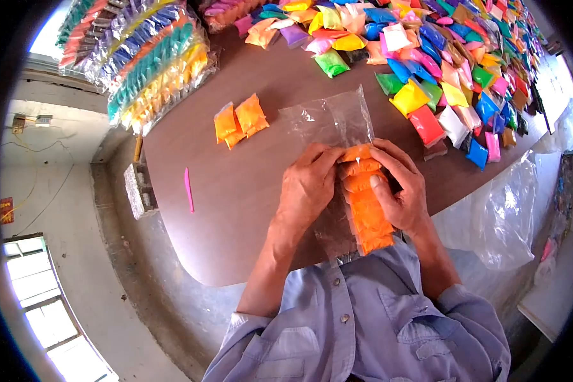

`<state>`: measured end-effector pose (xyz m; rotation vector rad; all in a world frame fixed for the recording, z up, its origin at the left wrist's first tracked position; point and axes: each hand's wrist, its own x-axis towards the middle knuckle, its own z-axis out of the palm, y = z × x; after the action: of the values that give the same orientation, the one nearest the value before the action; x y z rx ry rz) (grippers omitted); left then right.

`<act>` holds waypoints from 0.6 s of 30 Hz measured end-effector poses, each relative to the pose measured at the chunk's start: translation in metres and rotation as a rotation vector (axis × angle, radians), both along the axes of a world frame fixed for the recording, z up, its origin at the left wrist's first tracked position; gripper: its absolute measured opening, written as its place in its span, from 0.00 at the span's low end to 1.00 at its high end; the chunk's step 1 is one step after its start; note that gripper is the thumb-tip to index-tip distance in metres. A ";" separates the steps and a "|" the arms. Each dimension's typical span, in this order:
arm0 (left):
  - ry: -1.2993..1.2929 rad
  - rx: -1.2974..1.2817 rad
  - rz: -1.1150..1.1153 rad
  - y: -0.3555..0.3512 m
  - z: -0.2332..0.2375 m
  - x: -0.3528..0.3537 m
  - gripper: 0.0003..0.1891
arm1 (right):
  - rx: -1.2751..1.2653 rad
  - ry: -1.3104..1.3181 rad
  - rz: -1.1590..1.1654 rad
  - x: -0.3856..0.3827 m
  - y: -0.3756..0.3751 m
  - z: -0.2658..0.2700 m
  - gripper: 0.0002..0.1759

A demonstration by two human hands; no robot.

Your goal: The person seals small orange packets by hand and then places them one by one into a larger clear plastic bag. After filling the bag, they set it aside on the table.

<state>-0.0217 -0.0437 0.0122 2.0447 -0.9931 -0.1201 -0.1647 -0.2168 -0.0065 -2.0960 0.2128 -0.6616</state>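
A row of overlapping small orange packets (369,213) lies along a clear plastic bag (321,118) at the table's near edge, close to my body. My left hand (307,184) is closed, its fingertips pinching the bag at the upper left corner of the row. From the other side, my right hand (402,191) curls round the row, fingers at its top and right edge and thumb pressed on the packets. The bag's far end spreads flat beyond my hands. Farther left, a few loose orange packets (251,116) rest together on the table.
A pink plastic stick (189,190) lies on the brown table (216,242) at left. Many coloured packets (426,124) are heaped at the back right. Bagged rows of packets (162,70) stand stacked at the back left. Clear plastic sheeting (506,213) hangs beyond the right edge.
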 end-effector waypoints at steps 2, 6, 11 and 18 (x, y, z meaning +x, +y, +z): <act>-0.003 0.027 -0.006 0.001 -0.001 0.000 0.14 | 0.030 -0.009 0.005 -0.001 0.000 0.000 0.25; -0.097 -0.046 0.131 0.018 0.006 0.015 0.11 | 0.053 -0.019 0.002 0.000 0.000 0.001 0.25; -0.122 0.039 0.571 0.058 0.024 0.067 0.10 | 0.082 -0.002 0.005 -0.001 -0.001 0.002 0.25; 0.124 0.129 0.651 0.097 0.007 0.144 0.19 | 0.116 0.010 -0.004 -0.002 -0.001 0.000 0.24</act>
<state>0.1228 0.0535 0.0191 2.3442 -0.2156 0.0356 -0.1666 -0.2182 -0.0063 -1.9885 0.2552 -0.6261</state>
